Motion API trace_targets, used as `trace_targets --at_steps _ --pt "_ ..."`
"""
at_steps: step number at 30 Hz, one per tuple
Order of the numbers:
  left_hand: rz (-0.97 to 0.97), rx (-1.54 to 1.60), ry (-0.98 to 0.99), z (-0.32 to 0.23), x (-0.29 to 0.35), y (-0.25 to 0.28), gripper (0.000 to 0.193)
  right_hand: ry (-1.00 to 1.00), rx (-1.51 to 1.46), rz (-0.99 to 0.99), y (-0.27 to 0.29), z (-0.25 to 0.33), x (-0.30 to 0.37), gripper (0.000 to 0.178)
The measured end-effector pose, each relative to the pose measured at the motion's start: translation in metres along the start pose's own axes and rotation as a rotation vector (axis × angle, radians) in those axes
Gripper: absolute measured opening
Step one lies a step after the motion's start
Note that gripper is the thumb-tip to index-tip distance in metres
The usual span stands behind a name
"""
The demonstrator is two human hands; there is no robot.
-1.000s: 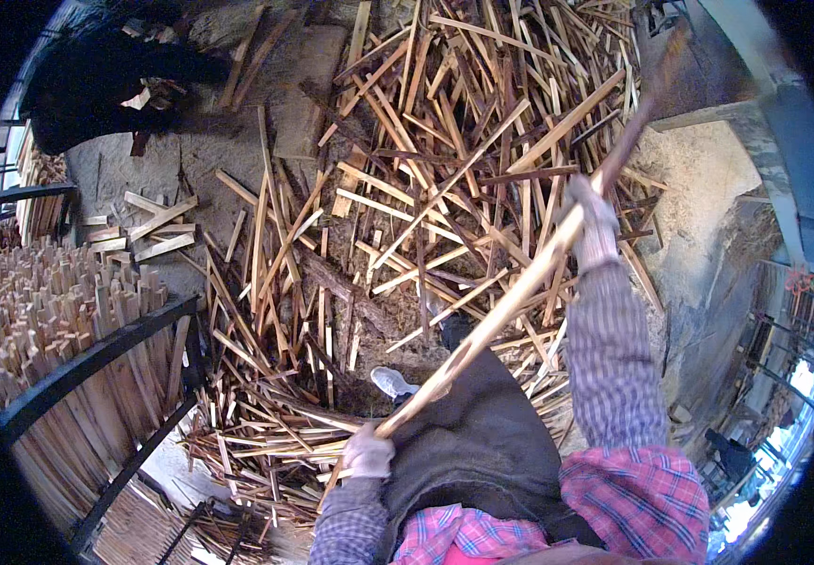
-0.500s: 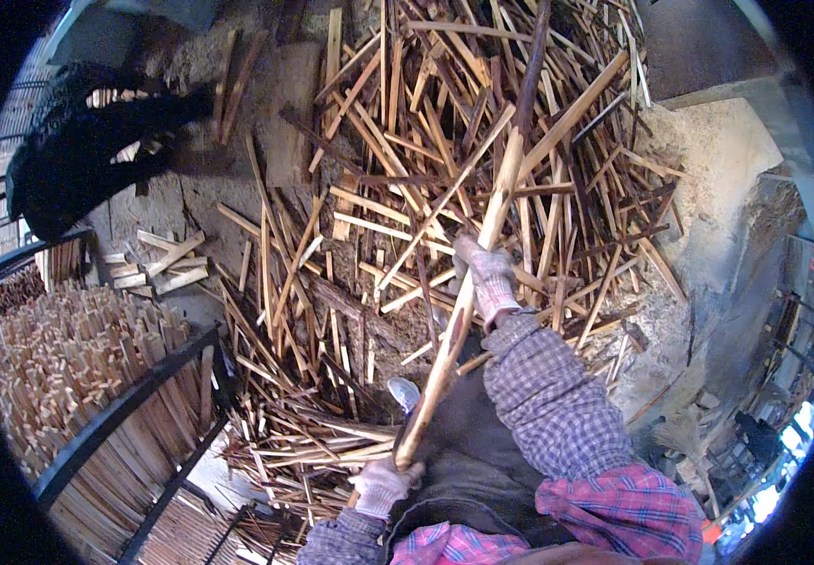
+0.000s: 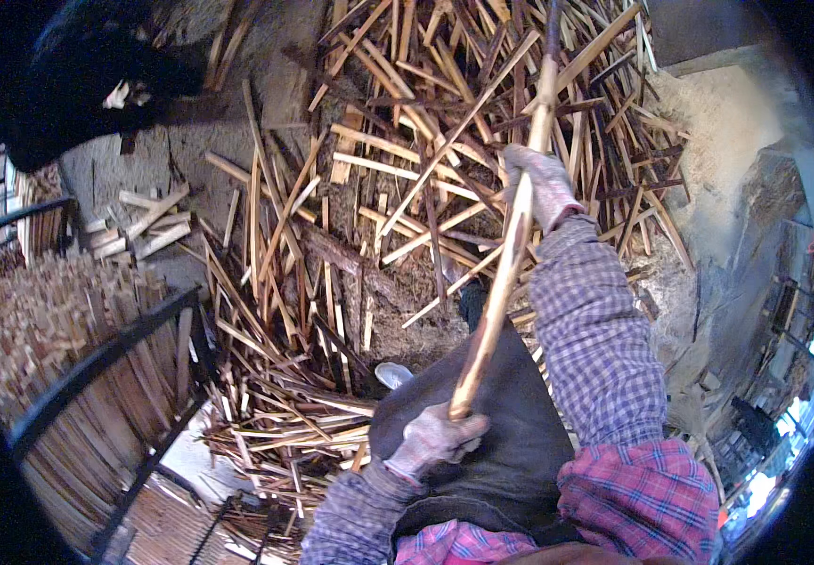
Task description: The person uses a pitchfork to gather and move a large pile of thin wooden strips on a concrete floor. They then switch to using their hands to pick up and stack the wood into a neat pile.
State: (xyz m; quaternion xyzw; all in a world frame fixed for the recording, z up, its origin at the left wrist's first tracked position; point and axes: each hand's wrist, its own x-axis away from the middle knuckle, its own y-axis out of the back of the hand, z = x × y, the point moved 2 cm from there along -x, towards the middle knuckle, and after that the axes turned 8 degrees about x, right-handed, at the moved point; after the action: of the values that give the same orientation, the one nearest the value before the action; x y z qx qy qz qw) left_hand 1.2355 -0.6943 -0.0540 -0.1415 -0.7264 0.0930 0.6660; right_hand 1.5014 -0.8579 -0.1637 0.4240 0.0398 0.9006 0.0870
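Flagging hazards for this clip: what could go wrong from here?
The long wooden handle is gripped by the right hand high up and the left hand at its end; its far end is hidden, so a swing could land blind. Loose wood strips piled ahead could fly up or shift underfoot near the shoe.

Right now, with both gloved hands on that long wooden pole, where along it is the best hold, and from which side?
The long wooden pole runs steeply up and away over the heap of wood strips. Probably best gripped as shown: left hand at the near butt end, right hand further up the bare shaft, wrapping from the right. Spaced holds likely steady its length.
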Motion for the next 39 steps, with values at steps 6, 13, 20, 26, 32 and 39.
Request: trace_targets --at_steps 6,13,20,26,32,39 --pt "-0.062 -0.107 -0.232 0.103 0.050 0.019 0.034 0.189 0.185 0.046 -0.011 -0.042 0.088 0.019" --pt "-0.124 -0.532 -0.115 0.192 0.156 0.048 0.060 0.122 -0.158 0.060 -0.019 -0.088 0.232 0.022" --pt "-0.142 -0.328 0.036 0.215 0.164 0.056 0.062 -0.088 -0.140 -0.049 -0.038 -0.092 0.232 0.027" --pt "0.008 -0.219 0.057 0.138 0.081 0.028 0.050 -0.033 -0.084 -0.027 0.030 -0.032 0.048 0.029" --pt "-0.328 -0.440 -0.067 0.134 0.013 0.028 0.043 0.056 0.077 0.015 0.051 -0.040 -0.076 0.024" --pt "-0.239 -0.606 -0.024 0.083 -0.032 0.000 0.045 0.126 0.029 0.000 0.075 -0.060 -0.090 0.021"
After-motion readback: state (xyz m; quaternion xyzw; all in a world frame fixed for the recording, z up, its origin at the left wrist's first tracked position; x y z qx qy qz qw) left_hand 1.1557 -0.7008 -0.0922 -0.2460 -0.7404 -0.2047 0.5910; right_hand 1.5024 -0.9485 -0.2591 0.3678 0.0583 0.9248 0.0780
